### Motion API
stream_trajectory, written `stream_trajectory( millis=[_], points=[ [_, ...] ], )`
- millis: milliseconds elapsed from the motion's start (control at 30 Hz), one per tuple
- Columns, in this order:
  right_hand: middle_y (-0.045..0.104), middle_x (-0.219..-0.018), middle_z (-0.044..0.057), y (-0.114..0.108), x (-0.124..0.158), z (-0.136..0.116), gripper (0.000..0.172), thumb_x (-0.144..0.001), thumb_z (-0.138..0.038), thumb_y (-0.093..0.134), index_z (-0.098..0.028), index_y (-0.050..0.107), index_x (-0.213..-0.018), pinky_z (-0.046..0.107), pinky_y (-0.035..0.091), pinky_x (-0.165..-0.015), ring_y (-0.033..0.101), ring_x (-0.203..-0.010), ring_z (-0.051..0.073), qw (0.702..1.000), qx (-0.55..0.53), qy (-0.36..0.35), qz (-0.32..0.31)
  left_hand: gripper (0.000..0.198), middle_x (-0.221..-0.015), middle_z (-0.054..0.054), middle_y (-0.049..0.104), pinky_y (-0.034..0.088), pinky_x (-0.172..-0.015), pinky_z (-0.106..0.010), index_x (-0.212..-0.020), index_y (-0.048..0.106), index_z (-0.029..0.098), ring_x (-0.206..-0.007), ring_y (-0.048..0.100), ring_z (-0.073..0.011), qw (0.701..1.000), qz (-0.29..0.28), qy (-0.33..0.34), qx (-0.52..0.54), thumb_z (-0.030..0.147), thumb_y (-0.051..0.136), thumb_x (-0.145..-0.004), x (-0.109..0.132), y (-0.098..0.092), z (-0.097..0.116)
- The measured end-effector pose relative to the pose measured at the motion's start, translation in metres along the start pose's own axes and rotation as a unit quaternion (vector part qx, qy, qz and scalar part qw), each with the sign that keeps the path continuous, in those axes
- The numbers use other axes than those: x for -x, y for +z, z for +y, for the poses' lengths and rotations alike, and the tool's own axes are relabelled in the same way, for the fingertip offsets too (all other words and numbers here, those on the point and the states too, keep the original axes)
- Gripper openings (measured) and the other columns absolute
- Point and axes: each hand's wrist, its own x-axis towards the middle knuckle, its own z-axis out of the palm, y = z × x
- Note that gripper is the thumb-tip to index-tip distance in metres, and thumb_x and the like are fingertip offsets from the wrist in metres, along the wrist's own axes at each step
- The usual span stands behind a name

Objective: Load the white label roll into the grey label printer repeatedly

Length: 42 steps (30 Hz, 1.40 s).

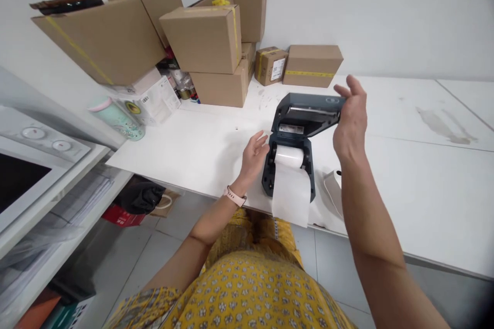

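Observation:
A dark label printer [311,185] stands near the table's front edge, with its lid [309,118] raised. Inside lies a white paper roll [289,156], its loose paper strip [291,193] running out over the front and past the table edge. My right hand [352,118] grips the right edge of the lid, some fingers raised above it. Beside the printer's left side, my left hand [254,154] holds nothing, fingers apart; whether it touches the housing I cannot tell. Another white roll [332,190] sits right of the printer, partly behind my right forearm.
Cardboard boxes [200,41] are stacked at the back left of the white table [193,139], with two smaller ones, including a brown box [312,64], by the wall. A mint tumbler [119,121] leans near a white carton [154,100]. A microwave [34,164] occupies the left shelf.

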Motion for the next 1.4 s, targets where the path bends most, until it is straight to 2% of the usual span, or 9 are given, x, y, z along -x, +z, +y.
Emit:
stream_trajectory(
  millis=[267, 367, 500, 600, 767, 867, 967, 1200, 1400],
  points=[
    [0.042, -0.157, 0.014, 0.014, -0.072, 0.016, 0.068, -0.104, -0.063, 0.017, -0.024, 0.007, -0.159, 0.053, 0.03, -0.115, 0.043, -0.138, 0.03, 0.989, 0.132, 0.049, -0.039, 0.059, -0.144, -0.012, 0.061, 0.048, -0.105, -0.039, -0.142, 0.05, 0.02, -0.129, 0.06, -0.0261, 0.965, -0.053, -0.062, -0.249, 0.018, 0.059, -0.085, 0.005, 0.001, -0.027],
    [0.034, -0.161, 0.019, 0.017, -0.068, 0.02, 0.064, -0.106, -0.053, 0.033, -0.018, 0.021, -0.157, 0.053, 0.029, -0.116, 0.035, -0.144, 0.031, 0.984, 0.175, -0.02, 0.014, 0.059, -0.136, -0.009, 0.065, 0.051, -0.098, -0.037, -0.141, 0.052, 0.022, -0.119, 0.064, -0.0258, 0.937, -0.045, -0.075, -0.339, 0.017, 0.059, -0.083, -0.001, 0.006, -0.015],
    [0.064, -0.129, 0.016, 0.021, -0.016, 0.018, 0.037, -0.104, -0.038, 0.039, -0.02, 0.059, -0.129, 0.049, 0.042, -0.108, 0.055, -0.123, 0.028, 0.968, 0.193, -0.152, 0.049, 0.059, -0.123, -0.01, 0.068, 0.05, -0.091, -0.037, -0.138, 0.056, 0.02, -0.11, 0.065, -0.0275, 0.903, -0.033, -0.092, -0.418, 0.022, 0.062, -0.079, -0.006, 0.009, -0.009],
    [0.072, -0.11, 0.011, 0.022, 0.026, 0.022, 0.03, -0.1, -0.034, 0.043, -0.022, 0.069, -0.109, 0.045, 0.052, -0.097, 0.065, -0.109, 0.027, 0.963, 0.212, -0.143, -0.085, 0.058, -0.108, -0.008, 0.072, 0.051, -0.084, -0.035, -0.138, 0.056, 0.02, -0.099, 0.068, -0.0263, 0.898, -0.052, -0.106, -0.424, 0.026, 0.06, -0.081, -0.007, 0.009, -0.011],
    [0.064, -0.139, 0.014, 0.025, 0.041, 0.041, 0.054, -0.095, -0.043, 0.051, -0.019, 0.054, -0.143, 0.047, 0.051, -0.103, 0.062, -0.125, 0.032, 0.87, 0.259, -0.036, -0.417, 0.056, -0.103, -0.007, 0.074, 0.049, -0.088, -0.034, -0.139, 0.055, 0.02, -0.101, 0.068, -0.0267, 0.887, -0.072, -0.09, -0.448, 0.02, 0.054, -0.083, -0.008, 0.009, -0.014],
    [0.062, -0.142, 0.018, 0.034, 0.031, 0.047, 0.067, -0.092, -0.048, 0.054, -0.018, 0.045, -0.151, 0.053, 0.043, -0.109, 0.059, -0.13, 0.038, 0.803, 0.317, -0.001, -0.504, 0.056, -0.107, -0.007, 0.074, 0.048, -0.09, -0.034, -0.139, 0.055, 0.02, -0.104, 0.068, -0.0263, 0.884, -0.075, -0.091, -0.453, 0.017, 0.052, -0.083, -0.008, 0.01, -0.015],
    [0.061, -0.144, 0.019, 0.046, 0.022, 0.047, 0.079, -0.084, -0.053, 0.063, -0.019, 0.044, -0.152, 0.056, 0.042, -0.109, 0.056, -0.132, 0.042, 0.783, 0.332, 0.015, -0.526, 0.056, -0.107, -0.007, 0.074, 0.049, -0.088, -0.034, -0.139, 0.054, 0.02, -0.1, 0.068, -0.0255, 0.891, -0.067, -0.096, -0.44, 0.016, 0.05, -0.083, -0.008, 0.01, -0.016],
    [0.06, -0.145, 0.011, 0.012, 0.008, 0.032, 0.086, -0.07, -0.047, 0.076, -0.025, 0.047, -0.148, 0.043, 0.051, -0.104, 0.062, -0.125, 0.031, 0.841, 0.089, 0.027, -0.533, 0.057, -0.098, -0.006, 0.072, 0.049, -0.082, -0.035, -0.14, 0.054, 0.019, -0.092, 0.067, -0.0256, 0.902, -0.062, -0.102, -0.415, 0.02, 0.053, -0.083, -0.006, 0.008, -0.018],
    [0.057, -0.146, 0.01, -0.079, 0.018, 0.02, 0.096, -0.066, -0.045, 0.081, -0.036, 0.041, -0.152, 0.036, 0.06, -0.078, 0.071, -0.102, 0.029, 0.932, -0.024, 0.121, -0.341, 0.055, -0.09, -0.003, 0.069, 0.048, -0.08, -0.032, -0.138, 0.055, 0.02, -0.084, 0.064, -0.0219, 0.913, -0.049, -0.098, -0.393, 0.02, 0.053, -0.083, -0.006, 0.008, -0.022]
  ],
)
